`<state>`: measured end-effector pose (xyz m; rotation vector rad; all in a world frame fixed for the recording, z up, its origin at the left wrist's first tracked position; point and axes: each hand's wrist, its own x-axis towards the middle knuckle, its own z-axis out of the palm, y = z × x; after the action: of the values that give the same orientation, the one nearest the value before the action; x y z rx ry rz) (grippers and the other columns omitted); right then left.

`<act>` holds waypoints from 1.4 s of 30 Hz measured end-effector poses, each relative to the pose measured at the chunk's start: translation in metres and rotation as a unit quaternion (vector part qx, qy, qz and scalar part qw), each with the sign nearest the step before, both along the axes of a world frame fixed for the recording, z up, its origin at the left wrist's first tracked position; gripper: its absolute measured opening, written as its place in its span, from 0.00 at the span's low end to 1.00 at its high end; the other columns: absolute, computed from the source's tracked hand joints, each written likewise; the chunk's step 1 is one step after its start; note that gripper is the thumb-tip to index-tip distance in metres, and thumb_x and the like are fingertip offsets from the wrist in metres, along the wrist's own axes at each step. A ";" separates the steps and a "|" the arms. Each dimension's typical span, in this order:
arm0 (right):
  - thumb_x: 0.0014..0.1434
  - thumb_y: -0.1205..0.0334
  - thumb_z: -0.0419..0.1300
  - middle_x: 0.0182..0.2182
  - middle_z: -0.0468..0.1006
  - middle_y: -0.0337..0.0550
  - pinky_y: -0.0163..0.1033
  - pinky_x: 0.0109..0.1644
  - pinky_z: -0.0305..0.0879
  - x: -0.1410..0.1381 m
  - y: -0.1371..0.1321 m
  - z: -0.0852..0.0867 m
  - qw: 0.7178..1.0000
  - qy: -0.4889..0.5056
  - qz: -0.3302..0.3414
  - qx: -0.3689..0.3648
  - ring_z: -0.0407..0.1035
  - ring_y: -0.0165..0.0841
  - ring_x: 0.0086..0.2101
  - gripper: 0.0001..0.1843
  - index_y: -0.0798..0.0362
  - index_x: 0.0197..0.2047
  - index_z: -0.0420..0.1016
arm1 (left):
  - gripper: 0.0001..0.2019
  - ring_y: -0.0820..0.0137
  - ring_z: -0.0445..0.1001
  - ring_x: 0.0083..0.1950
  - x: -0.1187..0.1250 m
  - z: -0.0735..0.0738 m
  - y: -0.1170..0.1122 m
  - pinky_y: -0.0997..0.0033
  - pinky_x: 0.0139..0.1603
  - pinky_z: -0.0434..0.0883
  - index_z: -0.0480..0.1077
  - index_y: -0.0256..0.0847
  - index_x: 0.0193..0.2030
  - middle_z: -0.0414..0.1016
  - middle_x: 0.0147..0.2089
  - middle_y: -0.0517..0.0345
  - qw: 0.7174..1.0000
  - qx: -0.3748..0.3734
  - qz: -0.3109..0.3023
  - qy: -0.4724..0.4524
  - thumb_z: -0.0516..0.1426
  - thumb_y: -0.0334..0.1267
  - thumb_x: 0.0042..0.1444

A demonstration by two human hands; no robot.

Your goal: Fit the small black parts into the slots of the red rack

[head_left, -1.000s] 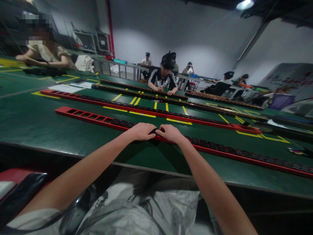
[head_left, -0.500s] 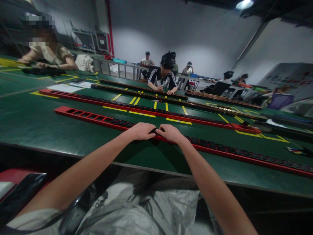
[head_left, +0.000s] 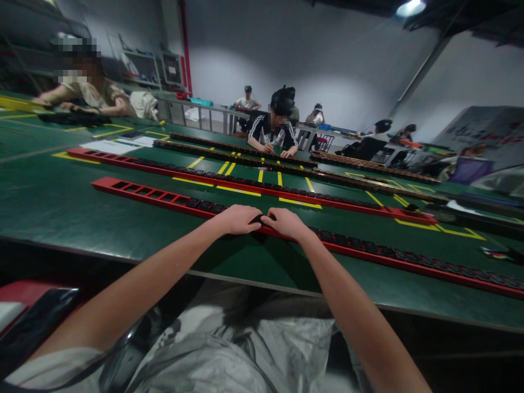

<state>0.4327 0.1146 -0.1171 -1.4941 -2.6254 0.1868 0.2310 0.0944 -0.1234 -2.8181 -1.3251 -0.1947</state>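
The hands point(head_left: 238, 220) hide part of the near red strip point(head_left: 368, 255), whose right end is cut off.

A lit lamp point(head_left: 410, 8) was seen overhead; the grey wall point(head_left: 327, 60) was lined by a red pipe point(head_left: 185, 49), beside which shelves point(head_left: 141, 54) were placed.

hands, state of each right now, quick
Left hand: curled at a black piece on the near red strip; grip cannot be told.
Right hand: curled at the same piece; grip cannot be told.
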 end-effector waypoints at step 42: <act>0.67 0.41 0.48 0.39 0.79 0.46 0.35 0.33 0.54 0.000 -0.003 0.000 1.000 0.000 0.017 0.010 0.70 0.35 0.36 0.24 0.51 0.39 0.73 | 0.21 0.58 0.68 0.47 -0.003 -0.013 0.009 0.60 0.47 0.65 0.74 0.43 0.48 0.69 0.44 0.49 0.996 0.074 -0.005 -0.052 0.50 0.55 0.61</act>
<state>0.4323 0.1119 -0.1166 -1.4439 -2.6453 0.1626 0.2281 0.1037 -0.1359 -2.7244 -1.2583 -0.4280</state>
